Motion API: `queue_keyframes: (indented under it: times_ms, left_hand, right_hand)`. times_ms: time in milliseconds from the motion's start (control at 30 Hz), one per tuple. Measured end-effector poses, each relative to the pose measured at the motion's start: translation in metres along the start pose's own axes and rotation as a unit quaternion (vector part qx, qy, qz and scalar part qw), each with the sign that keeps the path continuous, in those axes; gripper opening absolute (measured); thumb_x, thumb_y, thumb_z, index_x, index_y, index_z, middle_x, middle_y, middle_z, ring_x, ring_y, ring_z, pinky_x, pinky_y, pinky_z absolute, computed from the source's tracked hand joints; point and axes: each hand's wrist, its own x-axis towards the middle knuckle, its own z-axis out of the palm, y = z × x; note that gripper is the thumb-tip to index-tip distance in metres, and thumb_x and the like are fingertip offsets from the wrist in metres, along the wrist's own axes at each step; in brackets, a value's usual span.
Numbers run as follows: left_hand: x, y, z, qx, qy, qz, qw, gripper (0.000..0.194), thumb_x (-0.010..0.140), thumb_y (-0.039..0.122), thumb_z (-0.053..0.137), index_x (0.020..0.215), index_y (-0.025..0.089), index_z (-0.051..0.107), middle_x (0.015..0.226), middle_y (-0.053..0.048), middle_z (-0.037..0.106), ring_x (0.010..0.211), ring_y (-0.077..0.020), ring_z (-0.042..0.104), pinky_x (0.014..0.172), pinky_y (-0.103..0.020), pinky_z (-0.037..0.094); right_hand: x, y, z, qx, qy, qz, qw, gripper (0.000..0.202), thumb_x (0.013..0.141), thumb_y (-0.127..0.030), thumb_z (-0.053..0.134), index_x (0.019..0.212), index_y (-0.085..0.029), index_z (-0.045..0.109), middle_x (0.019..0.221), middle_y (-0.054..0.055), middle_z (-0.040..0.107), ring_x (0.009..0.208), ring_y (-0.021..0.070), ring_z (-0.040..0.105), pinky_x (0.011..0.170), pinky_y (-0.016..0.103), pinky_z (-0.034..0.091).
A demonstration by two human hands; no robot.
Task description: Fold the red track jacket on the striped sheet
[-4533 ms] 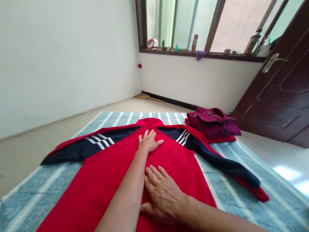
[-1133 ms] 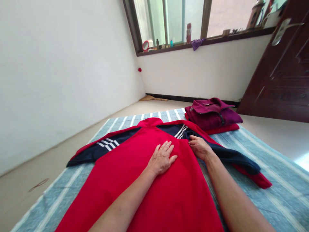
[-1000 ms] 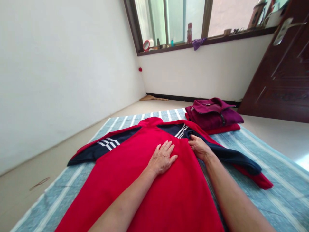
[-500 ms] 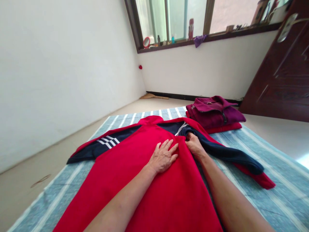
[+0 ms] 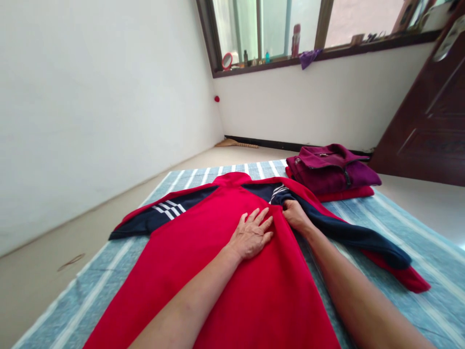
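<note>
A red jacket [image 5: 203, 261] with navy, white-striped sleeves lies spread out, its collar at the far end and its lower edge beyond the bottom of the view. My left hand [image 5: 252, 235] rests flat on the upper right part of the body, fingers spread. At the right armpit, my right hand [image 5: 296, 214] has its fingers closed on the cloth where the sleeve joins the side; the fingertips are partly hidden. From there the right sleeve [image 5: 348, 237] slants toward the right, and the left sleeve [image 5: 145, 218] stretches out to the left.
Beneath the jacket is a blue-and-white striped sheet [image 5: 392, 228]. A folded purple jacket [image 5: 330, 169] sits on folded red cloth [image 5: 348, 194] at the far right. Behind stand a windowsill [image 5: 269, 65] with small items, a broom [image 5: 236, 143] on the floor and a brown door [image 5: 425, 116].
The whole scene has shifted slightly to the right as the view turned a little. Both hands keep nearly the same places on the jacket.
</note>
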Motion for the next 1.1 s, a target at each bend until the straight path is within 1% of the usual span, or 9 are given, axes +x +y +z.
queue_keyframes:
  times_ms: [133,267,367,533,600,667,733,900,1100]
  left_hand:
    - [0.0,0.0,0.001,-0.011,0.009,0.007,1.0,0.049,0.093,0.044,0.035,0.142,0.037,0.028,0.152,0.0,0.026,0.139,-0.03,0.018,0.107,-0.061,0.019]
    - [0.0,0.001,0.001,-0.006,0.01,0.016,1.0,0.049,0.094,0.043,0.033,0.142,0.036,0.025,0.151,-0.001,0.03,0.139,-0.0301,0.018,0.105,-0.063,0.02]
    - [0.001,0.001,0.001,0.001,0.011,0.013,1.0,0.049,0.094,0.044,0.032,0.142,0.036,0.025,0.15,-0.001,0.032,0.139,-0.0297,0.018,0.106,-0.062,0.02]
    - [0.001,0.001,-0.001,-0.008,-0.004,0.006,1.0,0.048,0.095,0.044,0.032,0.142,0.036,0.027,0.151,0.001,0.03,0.14,-0.0289,0.017,0.108,-0.061,0.018]
    - [0.001,0.002,-0.001,-0.01,-0.004,0.004,1.0,0.048,0.094,0.044,0.033,0.141,0.034,0.029,0.151,0.0,0.029,0.14,-0.0284,0.017,0.108,-0.06,0.017]
    - [0.001,0.001,-0.001,-0.01,-0.001,0.003,1.0,0.049,0.094,0.043,0.034,0.141,0.033,0.031,0.151,0.0,0.029,0.14,-0.0281,0.017,0.109,-0.06,0.017]
    - [0.0,0.001,-0.001,-0.008,0.001,0.003,1.0,0.049,0.094,0.043,0.034,0.141,0.033,0.031,0.152,0.0,0.028,0.14,-0.028,0.017,0.109,-0.06,0.017]
    - [0.0,0.001,0.001,-0.004,0.008,0.002,1.0,0.051,0.093,0.043,0.035,0.143,0.031,0.028,0.152,-0.001,0.026,0.14,-0.0259,0.017,0.11,-0.058,0.019]
    - [-0.001,0.003,-0.001,-0.001,0.009,-0.017,1.0,0.051,0.094,0.044,0.034,0.141,0.024,0.034,0.151,-0.008,0.029,0.138,-0.0243,0.024,0.111,-0.053,0.018]
  right_hand:
    - [0.002,0.003,0.001,-0.066,0.022,-0.022,0.997,0.008,0.059,-0.022,0.063,0.066,-0.021,0.067,0.062,-0.001,0.064,0.073,0.0208,0.059,0.07,0.029,0.049]
    - [0.004,0.001,0.001,-0.131,0.04,-0.046,0.99,0.009,0.058,-0.015,0.057,0.058,-0.021,0.064,0.062,-0.001,0.062,0.072,0.0198,0.056,0.075,0.029,0.046]
    - [0.005,0.0,0.001,-0.171,0.048,-0.056,0.982,0.011,0.058,-0.014,0.054,0.054,-0.021,0.06,0.059,0.0,0.06,0.07,0.0191,0.054,0.075,0.029,0.044]
    - [0.005,-0.002,0.002,-0.218,0.059,-0.062,0.972,0.01,0.059,-0.014,0.053,0.056,-0.02,0.06,0.055,-0.001,0.057,0.063,0.0177,0.052,0.068,0.028,0.044]
    - [0.004,-0.004,0.001,-0.228,0.064,-0.067,0.969,0.01,0.06,-0.015,0.053,0.059,-0.02,0.061,0.059,0.0,0.06,0.066,0.0182,0.054,0.07,0.028,0.044]
    - [0.004,-0.005,0.0,-0.233,0.069,-0.073,0.967,0.01,0.06,-0.015,0.054,0.062,-0.021,0.062,0.065,0.001,0.063,0.073,0.0196,0.056,0.075,0.028,0.043]
    - [0.004,-0.004,-0.001,-0.239,0.082,-0.069,0.965,0.009,0.061,-0.015,0.055,0.064,-0.021,0.062,0.07,0.002,0.065,0.078,0.0209,0.058,0.076,0.028,0.043]
    - [0.006,0.005,-0.004,-0.265,0.142,-0.026,0.953,0.007,0.063,-0.017,0.056,0.066,-0.022,0.058,0.067,0.007,0.065,0.075,0.0239,0.059,0.071,0.03,0.042]
    - [0.003,0.008,-0.005,-0.236,0.173,-0.007,0.956,0.009,0.062,-0.016,0.056,0.069,-0.023,0.057,0.064,0.004,0.063,0.075,0.0231,0.059,0.074,0.031,0.041]
